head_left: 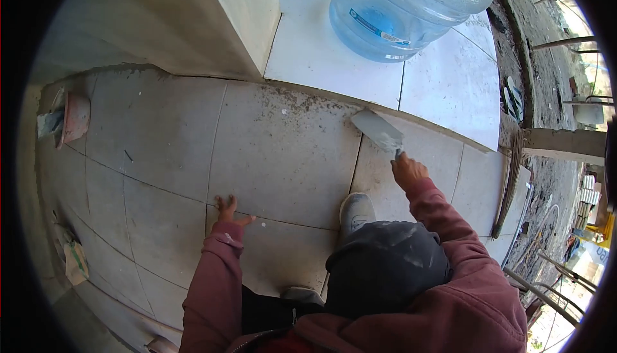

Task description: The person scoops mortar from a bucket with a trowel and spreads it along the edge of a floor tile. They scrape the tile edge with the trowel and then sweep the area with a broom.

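My right hand (pixel 407 170) grips the handle of a steel trowel (pixel 378 130), whose blade lies flat on the grey floor tiles (pixel 283 154) at the foot of the white tiled step (pixel 334 64). My left hand (pixel 227 209) rests on the floor with its fingers spread, holding nothing. Both arms wear dark red sleeves. My knee in dark trousers (pixel 385 266) and a grey shoe (pixel 355 211) sit between the hands.
A big blue water jug (pixel 405 6) stands on the white step. A pillar (pixel 193 19) rises at the upper left. Scraps and a bag (pixel 67 118) lie at the left edge. A broom (pixel 511 179) leans at right, beside dirt ground and rods.
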`<state>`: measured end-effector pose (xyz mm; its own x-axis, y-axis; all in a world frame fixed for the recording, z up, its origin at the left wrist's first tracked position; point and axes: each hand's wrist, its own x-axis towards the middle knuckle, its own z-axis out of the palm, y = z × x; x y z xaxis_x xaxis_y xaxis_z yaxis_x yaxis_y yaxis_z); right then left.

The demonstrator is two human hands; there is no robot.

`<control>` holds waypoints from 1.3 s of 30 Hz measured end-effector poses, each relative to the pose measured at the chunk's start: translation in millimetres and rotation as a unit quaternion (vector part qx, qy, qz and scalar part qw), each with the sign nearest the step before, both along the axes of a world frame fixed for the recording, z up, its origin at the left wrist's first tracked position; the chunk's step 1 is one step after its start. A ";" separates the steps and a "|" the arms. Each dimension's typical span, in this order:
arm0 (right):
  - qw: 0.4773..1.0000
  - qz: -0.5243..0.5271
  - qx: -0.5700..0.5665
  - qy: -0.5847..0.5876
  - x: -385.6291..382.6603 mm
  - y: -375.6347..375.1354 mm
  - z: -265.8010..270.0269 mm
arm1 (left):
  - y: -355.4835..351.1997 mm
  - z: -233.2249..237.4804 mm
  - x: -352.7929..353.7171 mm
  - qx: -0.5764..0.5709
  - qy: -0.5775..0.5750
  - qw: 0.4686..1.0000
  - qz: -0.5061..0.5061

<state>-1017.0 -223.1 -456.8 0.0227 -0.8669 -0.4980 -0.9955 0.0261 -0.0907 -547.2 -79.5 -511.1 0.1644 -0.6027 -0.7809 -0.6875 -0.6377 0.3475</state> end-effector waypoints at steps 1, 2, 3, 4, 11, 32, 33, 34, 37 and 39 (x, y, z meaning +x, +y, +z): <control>1.000 0.003 -0.002 0.004 3.1 -1.3 8.4 | -5.6 5.2 -7.7 0.016 -0.033 0.999 -0.011; 1.000 0.020 -0.009 -0.019 2.6 3.5 17.6 | -5.9 6.2 -15.9 0.034 -0.063 0.997 -0.025; 0.998 0.036 -0.016 -0.048 7.4 6.0 24.4 | -6.2 4.2 -15.4 0.035 -0.062 0.997 -0.026; 0.991 0.074 -0.054 -0.094 29.8 -0.2 23.6 | -5.2 1.6 -11.9 0.025 -0.055 0.998 -0.028; 0.993 0.084 -0.012 -0.082 76.9 -53.7 -10.8 | -3.9 6.1 -12.1 0.025 -0.044 0.999 -0.013; 0.991 0.096 -0.045 -0.080 61.5 -56.4 -18.6 | -2.0 7.6 -9.9 0.012 -0.018 1.000 0.011; 0.991 0.093 -0.043 -0.081 62.3 -54.8 -14.4 | -2.9 5.7 -8.4 0.014 -0.019 1.000 0.007; 0.985 0.129 -0.057 -0.103 61.8 -45.7 -7.9 | 4.1 5.3 -8.1 0.015 -0.022 1.000 0.000; 0.986 0.124 -0.058 -0.100 65.5 -54.6 -14.9 | -1.5 9.7 -11.1 0.011 -0.022 1.000 0.000; 0.993 0.073 -0.039 -0.081 68.1 -59.4 -13.9 | -10.3 10.9 -10.1 0.013 -0.025 1.000 -0.001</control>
<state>-948.9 -282.5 -470.7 0.2241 -0.8845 -0.4092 -0.9607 -0.1299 -0.2452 -557.3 -89.8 -500.1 0.2028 -0.5830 -0.7868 -0.7045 -0.6449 0.2963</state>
